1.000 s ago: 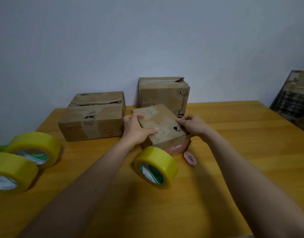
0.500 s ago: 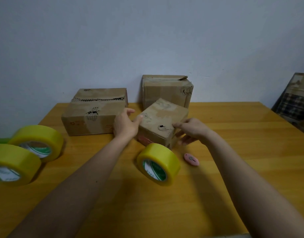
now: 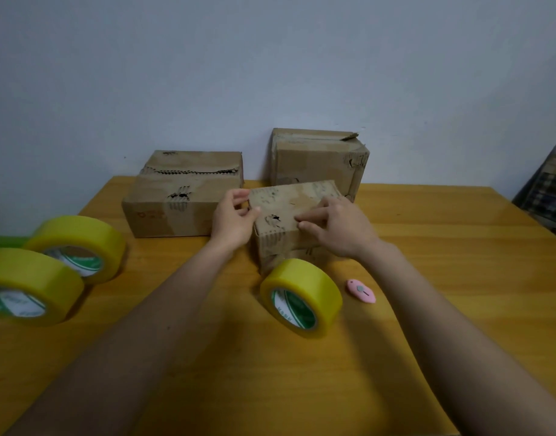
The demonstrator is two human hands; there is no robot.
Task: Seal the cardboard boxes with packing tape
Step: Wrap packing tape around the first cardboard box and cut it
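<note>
From the head view, I am steadying the small cardboard box (image 3: 297, 215) in the middle of the wooden table (image 3: 443, 278), because it needs to sit square before any tape goes on. My left hand (image 3: 232, 220) is pinching the box's left top corner between thumb and curled fingers, which is keeping it from sliding. My right hand (image 3: 339, 228) is lying over the near top edge with the fingers bent and the fingertips (image 3: 301, 219) pressing on the cardboard; whether the thumb is wrapping under the edge I cannot tell, since the hand is hiding it. The nearest tape roll (image 3: 301, 297) is standing on edge just in front of the box, and the pink cutter (image 3: 361, 291) is lying beside it, both placed within easy reach, I judge. Two larger boxes (image 3: 182, 196) (image 3: 317, 158) are waiting by the wall, and two spare rolls (image 3: 78, 243) (image 3: 28, 287) are sitting at far left.
</note>
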